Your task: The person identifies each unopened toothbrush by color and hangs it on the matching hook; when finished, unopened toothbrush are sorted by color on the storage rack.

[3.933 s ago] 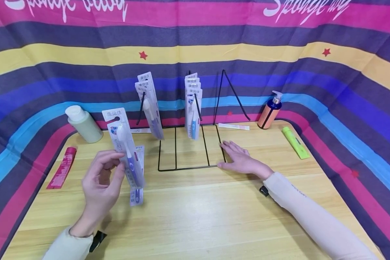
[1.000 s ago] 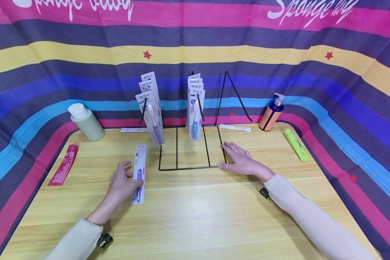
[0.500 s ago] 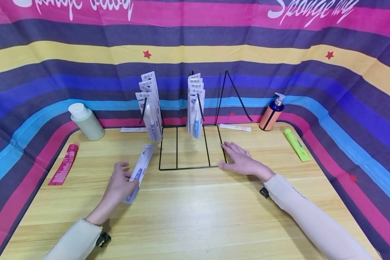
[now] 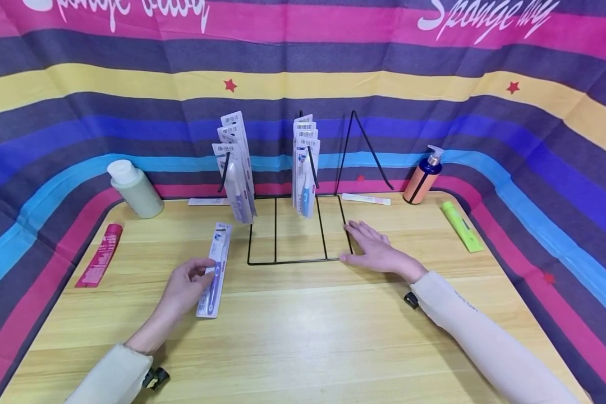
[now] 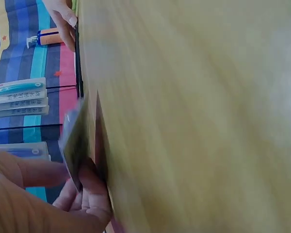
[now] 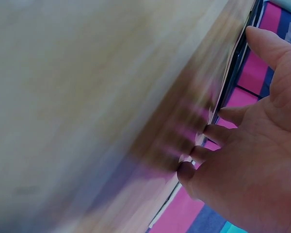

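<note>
Near table's left-front quarter, head view: left hand pinches long edge of flat carded toothbrush pack, white-blue, plastic blister, lying on pale wooden table just left of black wire display rack. Right hand flat, fingers straight, pressing rack's right base wire. Pack looks light, thin, bendy, slick; best taken at card edge, midway.

Left wrist view: fingers curl round pack edge, card lifted off wood.

Right wrist view: fingers spread, relaxed, on rack wire.

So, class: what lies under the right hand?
The right hand rests flat on the table, thumb against the wire rack base's corner. Whatever is beneath the palm is hidden.
</note>
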### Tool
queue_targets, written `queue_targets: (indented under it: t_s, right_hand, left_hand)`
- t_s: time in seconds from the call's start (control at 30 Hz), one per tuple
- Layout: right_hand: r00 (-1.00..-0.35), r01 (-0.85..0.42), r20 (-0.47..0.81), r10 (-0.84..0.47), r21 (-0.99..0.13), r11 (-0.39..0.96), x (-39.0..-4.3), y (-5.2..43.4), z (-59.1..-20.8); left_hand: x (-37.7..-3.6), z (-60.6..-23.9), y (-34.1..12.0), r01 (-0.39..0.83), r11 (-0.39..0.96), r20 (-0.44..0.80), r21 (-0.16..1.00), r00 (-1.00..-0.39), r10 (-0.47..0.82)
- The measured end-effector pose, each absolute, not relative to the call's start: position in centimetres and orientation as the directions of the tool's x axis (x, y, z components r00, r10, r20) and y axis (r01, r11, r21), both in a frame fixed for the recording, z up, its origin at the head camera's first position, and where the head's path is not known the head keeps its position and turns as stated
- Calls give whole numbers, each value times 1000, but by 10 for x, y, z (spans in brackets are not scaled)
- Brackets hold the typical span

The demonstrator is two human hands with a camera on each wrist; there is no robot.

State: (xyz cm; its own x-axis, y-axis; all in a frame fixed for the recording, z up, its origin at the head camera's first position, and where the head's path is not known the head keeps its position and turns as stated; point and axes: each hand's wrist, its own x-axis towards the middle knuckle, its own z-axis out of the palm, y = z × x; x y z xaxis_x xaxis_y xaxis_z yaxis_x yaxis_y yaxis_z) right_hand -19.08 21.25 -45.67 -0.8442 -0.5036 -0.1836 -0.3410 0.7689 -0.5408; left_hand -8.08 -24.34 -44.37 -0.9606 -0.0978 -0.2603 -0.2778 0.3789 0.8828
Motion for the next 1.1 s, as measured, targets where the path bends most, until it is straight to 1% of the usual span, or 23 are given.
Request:
queue_targets:
  t_s: [0.2, 0.3, 0.4, 0.47, 0.53, 0.6, 0.67, 0.73, 0.8, 0.87, 0.93, 1.0, 1.1]
  right_hand:
    - [-843, -350, -170, -510, -546, 761, -190, 213, -457]
    - [-843, -350, -170, -511, -548, 760, -191, 213, -457]
    - [-843, -348, -173, -509, -545, 763, -194, 214, -461]
    - [-844, -346, -175, -507, -544, 764, -196, 216, -465]
    - [-846, -345, -178, -503, -537, 770, -196, 216, -465]
    - [-845, -349, -173, -506, -539, 767, -194, 215, -462]
    - [-845, -349, -175, -505, -534, 770, -192, 213, -457]
    - [-845, -352, -174, -506, -531, 771, -191, 212, -455]
    - [-842, -356, -172, -511, -535, 766, -190, 211, -454]
    - [-842, -359, -167, -514, -539, 762, -190, 211, -454]
    - [-842, -363, -158, -516, -543, 757, -190, 211, -455]
    - [-842, -365, -149, -518, -549, 752, -190, 212, -455]
    - [-845, -361, -149, -514, -550, 753, -189, 212, -455]
  left_hand:
    - [-78, -444, -246, -273, 286, -264, 918, -962, -71]
    - [-75, -441, -244, -238, 224, -228, 945, -971, -69]
    - [-71, -436, -240, -155, 173, -137, 973, -984, -112]
    - [-68, -433, -236, -48, 138, -26, 989, -988, -155]
    - [-64, -430, -232, 72, 109, 91, 991, -978, -185]
    - [-61, -426, -228, 230, 69, 239, 971, -951, -196]
    - [-59, -422, -224, 399, 23, 396, 917, -900, -184]
    - [-58, -418, -221, 547, -14, 538, 837, -828, -158]
    - [-58, -414, -218, 662, -52, 653, 748, -747, -122]
    - [-58, -411, -214, 728, -62, 722, 683, -686, -92]
    - [-58, -408, -210, 761, -50, 758, 647, -649, -66]
    - [-58, -406, -205, 776, -33, 775, 629, -630, -37]
    - [-59, -405, -199, 774, 7, 774, 634, -634, 6]
